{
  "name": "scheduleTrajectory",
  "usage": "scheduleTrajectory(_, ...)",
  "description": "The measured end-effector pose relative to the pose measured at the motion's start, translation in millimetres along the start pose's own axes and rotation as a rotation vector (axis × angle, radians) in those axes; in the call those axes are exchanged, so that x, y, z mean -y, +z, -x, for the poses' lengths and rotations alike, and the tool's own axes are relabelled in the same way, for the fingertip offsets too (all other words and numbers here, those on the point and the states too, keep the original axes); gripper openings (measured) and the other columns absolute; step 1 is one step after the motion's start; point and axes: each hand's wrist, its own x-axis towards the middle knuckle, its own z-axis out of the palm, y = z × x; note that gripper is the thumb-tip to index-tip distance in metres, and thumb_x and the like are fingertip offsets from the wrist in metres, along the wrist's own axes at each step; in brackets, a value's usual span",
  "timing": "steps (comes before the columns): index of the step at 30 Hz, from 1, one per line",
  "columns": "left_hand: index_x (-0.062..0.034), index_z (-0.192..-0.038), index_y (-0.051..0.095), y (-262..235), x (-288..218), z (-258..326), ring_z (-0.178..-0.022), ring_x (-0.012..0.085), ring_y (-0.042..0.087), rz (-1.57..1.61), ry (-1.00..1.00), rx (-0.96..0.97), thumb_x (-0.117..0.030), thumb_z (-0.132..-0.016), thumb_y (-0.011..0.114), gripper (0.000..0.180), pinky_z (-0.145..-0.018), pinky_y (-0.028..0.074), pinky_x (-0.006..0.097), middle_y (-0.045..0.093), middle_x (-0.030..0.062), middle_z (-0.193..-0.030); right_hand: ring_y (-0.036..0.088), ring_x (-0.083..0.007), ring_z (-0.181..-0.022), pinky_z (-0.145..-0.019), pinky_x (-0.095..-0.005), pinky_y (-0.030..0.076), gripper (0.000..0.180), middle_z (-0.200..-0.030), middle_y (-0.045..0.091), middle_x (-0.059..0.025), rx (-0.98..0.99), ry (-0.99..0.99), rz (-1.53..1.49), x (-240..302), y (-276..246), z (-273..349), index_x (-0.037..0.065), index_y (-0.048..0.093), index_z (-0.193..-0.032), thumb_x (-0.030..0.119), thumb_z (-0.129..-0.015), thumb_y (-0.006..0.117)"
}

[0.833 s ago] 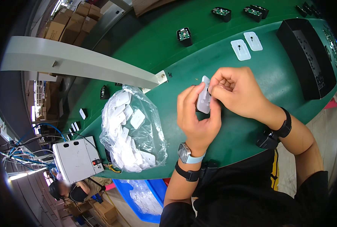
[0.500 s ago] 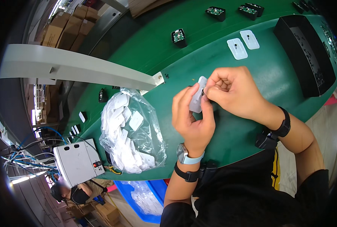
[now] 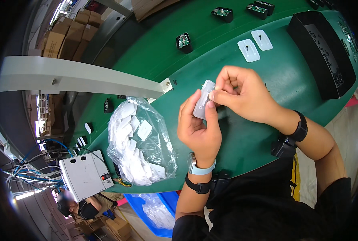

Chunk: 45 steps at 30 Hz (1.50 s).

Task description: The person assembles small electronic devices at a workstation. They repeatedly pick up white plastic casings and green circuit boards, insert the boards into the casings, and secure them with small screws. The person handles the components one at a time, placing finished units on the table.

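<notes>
My left hand [image 3: 201, 128] grips a white plastic cover [image 3: 203, 105] by its edges, holding it tilted above the green table. The thumb and fingertips of my right hand [image 3: 243, 94] are pinched against the cover's inner face. A small dark part seems to be under those fingertips, mostly hidden. Beyond my hands lie two more white covers [image 3: 249, 51], each with a small black piece at its middle. To the left, a clear plastic bag [image 3: 167, 150] full of similar white covers rests on the table.
At the right stands a long black box [image 3: 297, 44] holding small dark pieces. Several black housings with green circuit boards [image 3: 183, 41] sit along the far green surface. A white metal beam [image 3: 86, 76] crosses the left side, above a grey box [image 3: 84, 175] with cables. A blue bin [image 3: 169, 201] stands below the table edge.
Both hands have shifted slightly left with the cover. Its inner face now shows more, and my right fingertips press closer against it.
</notes>
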Motion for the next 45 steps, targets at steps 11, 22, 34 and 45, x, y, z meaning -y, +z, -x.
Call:
scheduleTrajectory(11,0.0103,-0.130,0.050,-5,-19,-5,-0.097,0.0217,0.068,0.300,-0.229,0.000,0.000,-0.093,0.063,0.041,-0.085,0.057,0.034,0.067,0.0205,-0.113,0.063,-0.0091,-0.072,-0.054,-0.0226,0.051,0.021,-0.090,0.067,-0.0063,0.165,0.056,-0.162,12,2,3,-0.004,0.062,-0.113,0.009,-0.095,0.064)
scheduleTrajectory(22,0.0084,-0.128,0.053,-8,-16,-6,-0.097,0.0210,0.068,0.259,-0.285,-0.043,-0.001,-0.094,0.062,0.036,-0.087,0.055,0.035,0.068,0.0185,-0.110,0.064,-0.0105,-0.076,-0.059,-0.0242,0.056,0.021,-0.095,0.066,-0.0080,0.144,-0.016,-0.152,10,5,6,-0.004,0.062,-0.113,0.003,-0.094,0.064)
scheduleTrajectory(34,0.0069,-0.125,0.055,-5,-20,-5,-0.098,0.0205,0.068,0.268,-0.220,-0.029,0.002,-0.092,0.064,0.034,-0.087,0.055,0.033,0.070,0.0177,-0.107,0.068,-0.0131,-0.080,-0.064,-0.0252,0.058,0.021,-0.094,0.068,-0.0095,0.167,0.022,-0.123,13,-2,5,-0.006,0.064,-0.112,0.001,-0.092,0.064)
scheduleTrajectory(45,0.0008,-0.116,0.057,-18,-1,-9,-0.093,0.0177,0.067,0.486,-0.500,0.036,0.000,-0.092,0.062,0.024,-0.082,0.055,0.032,0.066,0.0102,-0.106,0.063,-0.0112,-0.090,-0.075,-0.0262,0.054,0.024,-0.104,0.064,-0.0071,0.217,-0.056,-0.104,-1,1,1,-0.001,0.060,-0.109,0.004,-0.087,0.068)
